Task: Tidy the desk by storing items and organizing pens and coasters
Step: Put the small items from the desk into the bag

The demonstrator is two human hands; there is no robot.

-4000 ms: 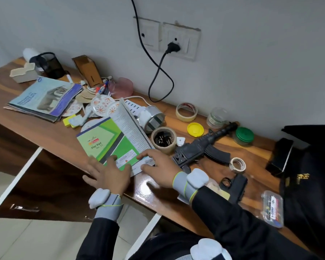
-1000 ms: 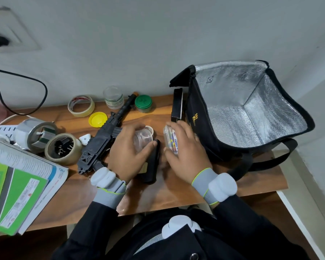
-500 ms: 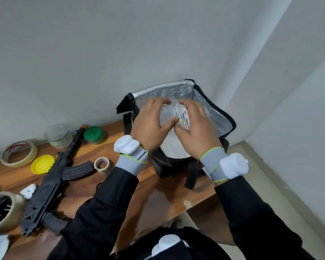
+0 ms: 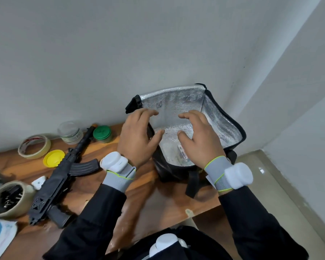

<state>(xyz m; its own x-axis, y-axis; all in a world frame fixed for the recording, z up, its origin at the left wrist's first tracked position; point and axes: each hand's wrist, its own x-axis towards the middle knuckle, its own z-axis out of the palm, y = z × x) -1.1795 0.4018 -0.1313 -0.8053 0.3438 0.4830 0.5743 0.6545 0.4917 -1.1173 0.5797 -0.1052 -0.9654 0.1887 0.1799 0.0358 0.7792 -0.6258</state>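
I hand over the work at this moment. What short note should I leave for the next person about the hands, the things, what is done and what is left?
Hands: left hand and right hand are both open and empty, above the open insulated bag.
Done: a small labelled clear box lies on the bag's floor.
Left on the desk: toy rifle, masking tape roll, yellow lid, clear jar, green-lidded jar, tape roll holding binder clips.
Pens and coasters: not in view.
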